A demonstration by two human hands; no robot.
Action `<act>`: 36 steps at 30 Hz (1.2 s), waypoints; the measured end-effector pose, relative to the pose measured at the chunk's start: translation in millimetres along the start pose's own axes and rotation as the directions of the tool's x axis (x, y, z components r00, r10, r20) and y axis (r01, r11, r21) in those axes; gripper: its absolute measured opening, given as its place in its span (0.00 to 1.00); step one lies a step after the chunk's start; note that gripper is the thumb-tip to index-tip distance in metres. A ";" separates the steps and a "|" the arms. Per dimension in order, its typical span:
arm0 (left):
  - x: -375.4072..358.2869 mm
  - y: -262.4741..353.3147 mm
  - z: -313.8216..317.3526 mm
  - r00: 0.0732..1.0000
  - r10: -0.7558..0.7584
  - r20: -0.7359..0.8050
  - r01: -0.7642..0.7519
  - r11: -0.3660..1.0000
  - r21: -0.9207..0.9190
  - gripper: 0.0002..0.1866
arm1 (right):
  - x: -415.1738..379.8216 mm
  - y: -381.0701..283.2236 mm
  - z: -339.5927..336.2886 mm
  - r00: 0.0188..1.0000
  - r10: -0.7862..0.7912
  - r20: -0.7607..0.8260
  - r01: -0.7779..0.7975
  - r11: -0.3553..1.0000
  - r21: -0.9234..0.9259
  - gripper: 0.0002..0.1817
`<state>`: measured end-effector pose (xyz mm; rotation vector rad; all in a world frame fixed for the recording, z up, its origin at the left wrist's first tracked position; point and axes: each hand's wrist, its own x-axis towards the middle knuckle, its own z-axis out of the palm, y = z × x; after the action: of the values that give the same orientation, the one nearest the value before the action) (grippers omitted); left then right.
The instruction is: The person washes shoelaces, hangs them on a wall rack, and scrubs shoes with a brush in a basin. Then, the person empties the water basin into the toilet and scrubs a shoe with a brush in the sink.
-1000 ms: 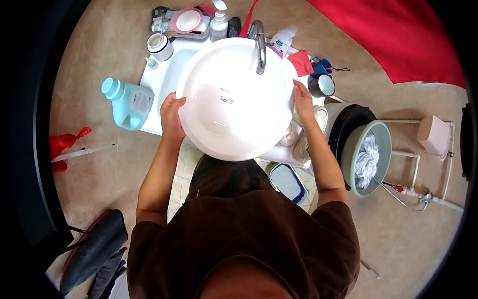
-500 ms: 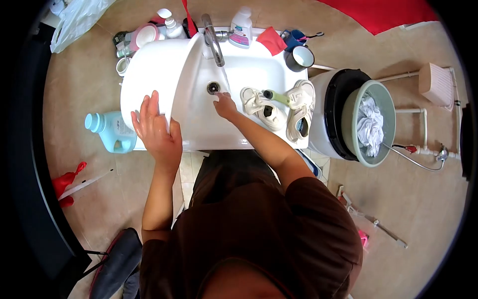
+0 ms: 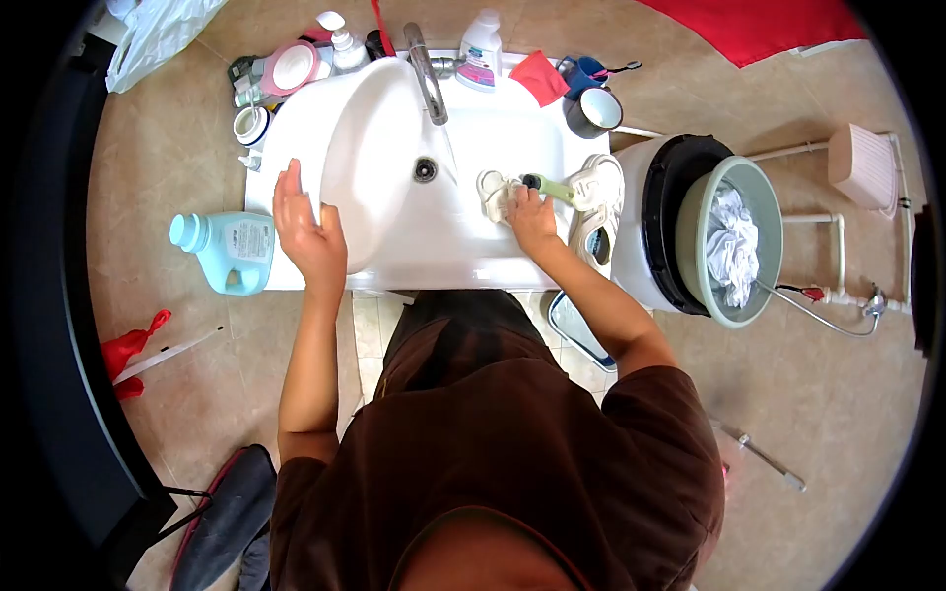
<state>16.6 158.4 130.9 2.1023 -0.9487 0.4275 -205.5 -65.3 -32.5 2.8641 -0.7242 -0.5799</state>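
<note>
Left hand spread flat, fingers open, pressed against the outer wall of the white basin, propping it tilted on its edge at the left of the sink. Half a second ago held the same way but with the basin steeper, nearly edge-on; now tipped further toward the faucet, its hollow showing. A full second ago carried level in both hands over the sink, hiding it entirely.

Right hand moved off the drain (where the fingertips sat half a second back) and now down on the nearer white shoe, fingers curled over it; whether truly gripping or only pressing, cannot tell. Green-handled brush lying just beyond the fingers, between the two shoes, touching the hand's far edge or nearly so. Second white shoe unmoved at the sink's right rim.

Thin stream of water running from the faucet toward the drain, as before.

Blue detergent bottle lying on the floor left of the sink, just beside the left wrist. Along the back edge: white pump bottle, pink-lidded tub, small cup, a white bottle with a pink label, red cloth, dark mug. At right, green bowl of white laundry on a black-rimmed bucket, same as earlier.
</note>
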 end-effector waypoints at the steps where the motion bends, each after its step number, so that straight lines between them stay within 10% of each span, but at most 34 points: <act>1: -1.1 -6.6 3.6 0.993 -0.119 0.004 0.118 0.986 -0.117 0.13 | 1.1 -0.8 1.2 0.999 0.043 -0.001 -0.043 0.999 -0.003 0.21; 5: -10.5 -43.1 26.3 0.871 -0.483 0.085 0.465 0.758 -0.459 0.19 | 1.3 -4.0 -0.3 0.999 0.051 0.012 -0.051 0.999 -0.007 0.14; 10: -45.8 -100.0 65.4 0.637 -0.746 0.194 0.640 0.371 -0.673 0.04 | -11.6 9.7 -0.2 0.979 -0.141 -0.149 0.112 0.975 -0.190 0.10; 16: -66.6 -113.2 81.6 0.556 -0.789 0.260 0.668 0.238 -0.705 0.08 | -30.4 33.8 -77.8 0.992 0.071 -0.106 -0.047 0.977 0.210 0.09; 24: -93.4 -137.7 108.6 0.411 -0.822 0.393 0.711 0.020 -0.703 0.13 | -74.0 19.7 -159.6 0.875 0.061 -0.480 0.068 0.966 0.249 0.05; 36: -115.7 -138.5 122.0 0.355 -0.791 0.499 0.913 0.177 -0.369 0.09 | 0.0 -57.7 -123.7 0.715 0.058 -0.696 0.362 0.822 0.440 0.06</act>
<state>41.6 179.6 -84.5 1.6889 0.2038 -0.6604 -131.6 -10.8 68.4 3.2753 -0.5554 0.8384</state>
